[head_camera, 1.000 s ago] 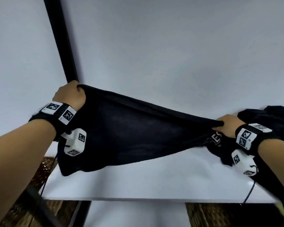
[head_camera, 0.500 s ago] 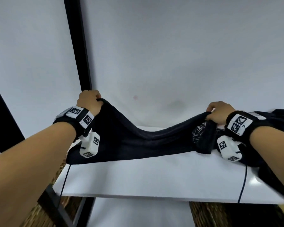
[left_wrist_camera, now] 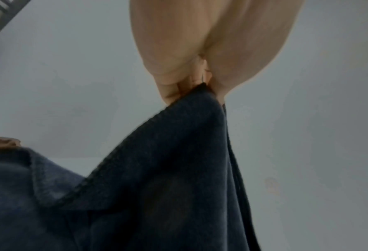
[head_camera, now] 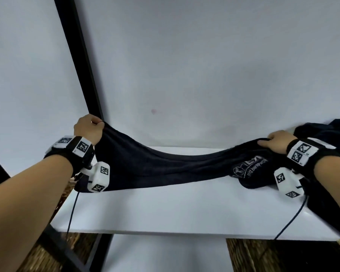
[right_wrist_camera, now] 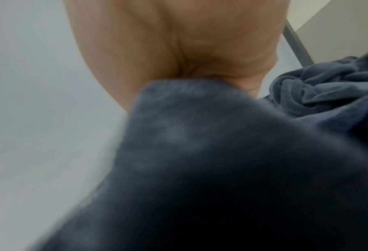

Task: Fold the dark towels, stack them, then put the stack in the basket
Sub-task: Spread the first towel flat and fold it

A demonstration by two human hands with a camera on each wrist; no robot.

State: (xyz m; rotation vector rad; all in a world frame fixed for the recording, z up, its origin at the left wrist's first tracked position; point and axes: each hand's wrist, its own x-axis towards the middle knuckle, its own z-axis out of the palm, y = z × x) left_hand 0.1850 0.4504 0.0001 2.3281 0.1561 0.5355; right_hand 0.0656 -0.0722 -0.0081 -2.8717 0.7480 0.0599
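A dark towel (head_camera: 161, 167) with a pale printed logo near its right end hangs slack between my two hands above the white table (head_camera: 185, 211). My left hand (head_camera: 90, 128) pinches its left corner, seen close in the left wrist view as dark cloth (left_wrist_camera: 174, 169) caught between the fingers (left_wrist_camera: 172, 91). My right hand (head_camera: 277, 142) grips the right corner; in the right wrist view the towel (right_wrist_camera: 200, 161) fills the picture below the palm. The towel's lower edge lies on the table. More dark towels (head_camera: 326, 132) are heaped at the far right, also visible as a crumpled heap (right_wrist_camera: 328, 88).
A black post (head_camera: 81, 61) rises behind my left hand against the white wall. Woven wicker (head_camera: 263, 256) shows below the table's front edge at right and a second wicker patch (head_camera: 41, 258) at left. Thin black cables hang from both wrist cameras.
Both hands have moved farther back over the table, and the towel now sags in the middle with its lower edge resting on the table. The view has tilted upward.
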